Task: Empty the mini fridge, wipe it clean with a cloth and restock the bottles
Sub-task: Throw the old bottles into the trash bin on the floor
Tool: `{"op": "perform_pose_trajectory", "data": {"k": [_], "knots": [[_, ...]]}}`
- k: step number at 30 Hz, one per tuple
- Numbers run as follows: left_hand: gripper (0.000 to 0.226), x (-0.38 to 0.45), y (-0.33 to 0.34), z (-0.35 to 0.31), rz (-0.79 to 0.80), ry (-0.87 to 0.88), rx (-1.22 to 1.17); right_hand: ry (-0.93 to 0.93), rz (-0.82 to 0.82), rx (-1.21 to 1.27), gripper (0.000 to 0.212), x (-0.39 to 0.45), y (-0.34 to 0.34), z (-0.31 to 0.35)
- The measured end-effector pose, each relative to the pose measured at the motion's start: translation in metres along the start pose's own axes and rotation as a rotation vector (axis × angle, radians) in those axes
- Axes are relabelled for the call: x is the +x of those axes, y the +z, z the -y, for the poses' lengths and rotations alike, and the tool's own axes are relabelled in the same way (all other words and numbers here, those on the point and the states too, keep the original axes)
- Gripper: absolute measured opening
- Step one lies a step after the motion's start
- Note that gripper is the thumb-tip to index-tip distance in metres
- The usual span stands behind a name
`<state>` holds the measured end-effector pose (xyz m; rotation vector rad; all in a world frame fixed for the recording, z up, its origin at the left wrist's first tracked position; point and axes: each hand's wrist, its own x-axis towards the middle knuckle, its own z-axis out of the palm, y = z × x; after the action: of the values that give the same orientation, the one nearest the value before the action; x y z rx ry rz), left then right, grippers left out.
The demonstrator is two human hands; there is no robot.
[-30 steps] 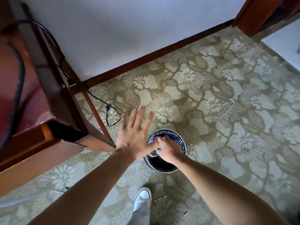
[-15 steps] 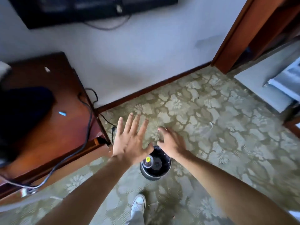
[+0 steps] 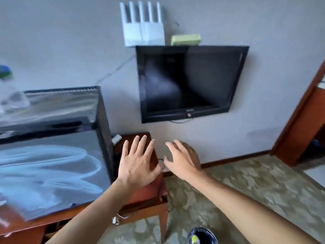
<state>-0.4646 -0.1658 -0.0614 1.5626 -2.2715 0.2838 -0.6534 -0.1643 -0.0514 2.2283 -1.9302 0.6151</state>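
Both hands are open and hold nothing. The left hand [image 3: 139, 164] has its fingers spread wide and straight, palm down, in the air above the wooden table [image 3: 146, 196]. The right hand [image 3: 182, 160] is just beside it, fingers loose and a little bent, thumb pointing toward the left hand. The two hands are close but do not touch.

The mini fridge [image 3: 58, 155] sits on the wooden table, to the left of the hands. It is a black, shiny box, and its door is closed. The shiny front has pale swirly smears of light on it. On top of the fridge, at the far left edge, there is a clear plastic bottle [image 3: 8, 92] with a green and blue cap. It is blurry, so I cannot tell more about it.

On the grey wall in front hangs a dark, switched-off TV [image 3: 188, 81]. Above it is a white router [image 3: 143, 27] with five thin sticks pointing up, and a small light green box [image 3: 185, 39] rests on top of the TV.

Down at the bottom, on the patterned carpet [image 3: 246, 187], stands a round bin [image 3: 202, 235] with a black bag inside. Something small and yellow lies in it. A brown wooden door frame [image 3: 299, 120] is on the right.
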Motion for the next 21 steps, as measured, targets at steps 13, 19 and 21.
{"op": "perform_pose_trajectory", "data": {"k": [13,19,21], "knots": [[0.083,-0.068,-0.181,0.271,-0.286,-0.220,0.215,-0.401,-0.189,0.160,0.060,0.137,-0.051,0.326],[0.086,-0.095,-0.221,0.401,-0.257,-0.351,0.301,-0.498,-0.154,0.143,0.055,0.203,-0.037,0.473],[0.085,-0.105,-0.229,0.432,-0.256,-0.376,0.306,-0.502,-0.152,0.149,0.055,0.228,-0.040,0.513]]}}
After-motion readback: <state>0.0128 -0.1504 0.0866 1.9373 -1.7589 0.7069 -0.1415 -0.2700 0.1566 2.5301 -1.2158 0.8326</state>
